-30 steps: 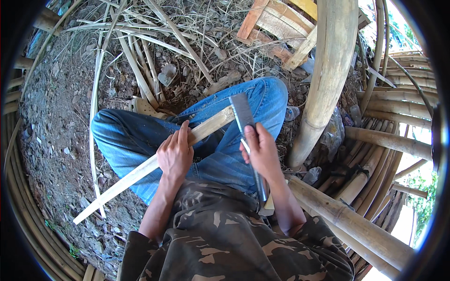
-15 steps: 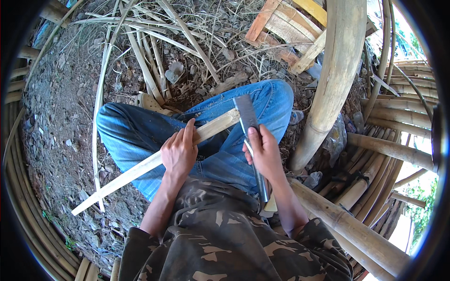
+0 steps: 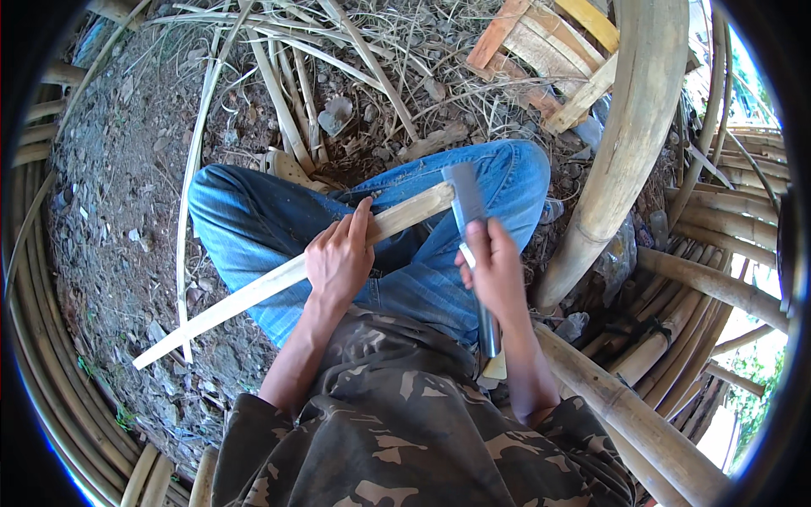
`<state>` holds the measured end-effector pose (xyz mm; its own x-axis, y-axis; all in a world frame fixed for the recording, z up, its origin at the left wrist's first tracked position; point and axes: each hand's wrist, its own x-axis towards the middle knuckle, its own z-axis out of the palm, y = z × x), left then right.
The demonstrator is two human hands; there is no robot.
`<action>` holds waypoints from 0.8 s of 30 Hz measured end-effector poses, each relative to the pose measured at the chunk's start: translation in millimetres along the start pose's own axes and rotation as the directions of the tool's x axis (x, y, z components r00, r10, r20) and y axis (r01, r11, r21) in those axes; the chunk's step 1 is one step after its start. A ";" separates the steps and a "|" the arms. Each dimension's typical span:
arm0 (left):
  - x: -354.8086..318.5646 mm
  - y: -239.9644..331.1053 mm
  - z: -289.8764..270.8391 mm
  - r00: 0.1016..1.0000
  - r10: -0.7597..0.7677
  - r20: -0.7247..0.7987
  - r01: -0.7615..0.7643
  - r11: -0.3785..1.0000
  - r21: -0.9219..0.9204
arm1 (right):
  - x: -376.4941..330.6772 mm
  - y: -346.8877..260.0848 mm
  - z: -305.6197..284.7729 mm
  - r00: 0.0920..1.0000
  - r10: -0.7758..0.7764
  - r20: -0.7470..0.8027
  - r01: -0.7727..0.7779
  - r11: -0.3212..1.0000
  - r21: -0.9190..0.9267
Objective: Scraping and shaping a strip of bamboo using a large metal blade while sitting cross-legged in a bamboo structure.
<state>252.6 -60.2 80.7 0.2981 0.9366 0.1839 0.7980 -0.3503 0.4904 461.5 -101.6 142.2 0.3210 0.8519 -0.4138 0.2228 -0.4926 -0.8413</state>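
Note:
Across my lap lies a long pale bamboo strip (image 3: 245,300), slanting from the lower left up to its blunt right end. My left hand (image 3: 340,260) is closed around it near the middle, with the index finger stretched along its top. In my right hand (image 3: 492,266) is a broad-bladed knife (image 3: 466,196) with a dark grey blade and a shiny metal tube handle, held near where blade and handle meet. The blade's edge is at the strip's right end; whether they touch is hard to tell. My crossed legs in blue jeans (image 3: 245,228) are under both.
A thick bamboo pole (image 3: 604,169) rises close on my right, with stacked bamboo poles (image 3: 676,317) beyond it. Split strips (image 3: 279,97) and shavings lie on the dirt ahead, near broken wooden boards (image 3: 549,51). Bent bamboo poles (image 3: 51,363) line the left side.
The whole view has shifted a little, so everything sits slightly farther right and higher. Both hands keep their hold, and the blade stays at the strip's right end.

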 end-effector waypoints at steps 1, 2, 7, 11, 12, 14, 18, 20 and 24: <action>-0.8 -1.1 0.9 1.000 -0.007 0.007 0.007 1.000 0.012 | -1.1 2.8 2.9 0.994 0.009 0.106 -0.010 1.000 0.008; 0.0 -2.3 0.5 1.000 -0.004 0.006 0.004 1.000 0.010 | 0.4 0.2 -0.2 0.998 0.017 0.067 -0.023 0.997 0.079; 0.7 -0.6 -2.2 0.998 0.052 -0.031 -0.051 0.999 0.008 | 0.3 -7.3 -2.6 0.992 -0.015 -0.126 0.012 1.000 -0.025; -1.5 -3.2 -1.2 0.999 0.041 -0.002 -0.041 0.999 0.033 | 2.3 2.5 -2.7 0.994 0.041 0.103 -0.047 0.998 0.050; 2.1 -1.3 -2.6 1.000 0.006 0.006 -0.006 1.000 0.022 | 6.3 0.3 -4.2 0.996 0.017 0.084 -0.019 0.999 0.027; 4.8 2.2 -3.2 0.999 -0.028 0.015 0.028 1.000 0.012 | 6.7 -1.2 -3.8 0.998 -0.009 0.063 0.009 1.000 0.004; 6.0 3.4 -2.2 0.996 -0.071 0.048 0.071 0.997 0.005 | 5.6 -2.7 -3.3 0.998 0.030 0.061 -0.030 1.000 -0.006; 5.0 5.5 -4.1 0.996 -0.070 0.055 0.071 0.997 -0.017 | 5.8 2.4 -6.0 0.995 0.057 0.080 -0.053 0.997 -0.050; 12.6 11.3 -18.3 0.994 0.055 0.095 -0.046 0.994 -0.097 | 5.8 16.4 -5.3 0.994 0.081 0.074 -0.082 0.997 0.008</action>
<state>255.9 -52.4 104.1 0.3902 0.9117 0.1285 0.7289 -0.3912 0.5618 471.9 -105.6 127.8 0.2687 0.8200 -0.5053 0.1888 -0.5592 -0.8072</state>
